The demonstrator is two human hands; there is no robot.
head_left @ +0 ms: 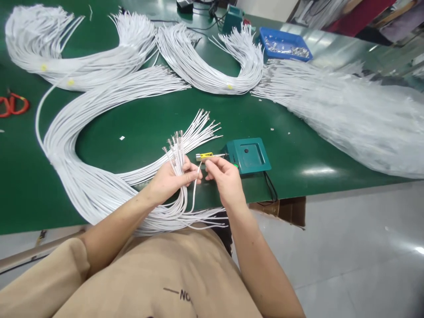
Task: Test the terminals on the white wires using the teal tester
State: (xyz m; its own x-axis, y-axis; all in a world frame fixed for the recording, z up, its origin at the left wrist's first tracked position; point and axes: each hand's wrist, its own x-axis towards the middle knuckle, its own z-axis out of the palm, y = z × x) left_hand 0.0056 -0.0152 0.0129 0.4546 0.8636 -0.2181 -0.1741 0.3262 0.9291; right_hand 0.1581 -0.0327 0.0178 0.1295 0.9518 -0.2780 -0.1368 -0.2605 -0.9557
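Observation:
In my left hand [168,182] is a small bunch of white cables [179,154], their metal-tipped ends pointing up past the fingers. One single white cable [194,191] stands apart from the bunch, held near its end between the left thumb and fingers. My right hand [229,180] is closed in a pinch right beside that cable's tip; what lies between its fingertips is too small to make out. Just beyond the hands is a teal box-shaped device [249,155] with a yellow and metal part [208,156] sticking out to the left.
Large bundles of white cables [66,132] curve over the green table [139,119]. A plastic-covered bundle [351,115] lies right. A blue tray [285,44] of small metal parts stands behind. Red-handled scissors [15,105] lie left. A cardboard box [291,211] sits below the edge.

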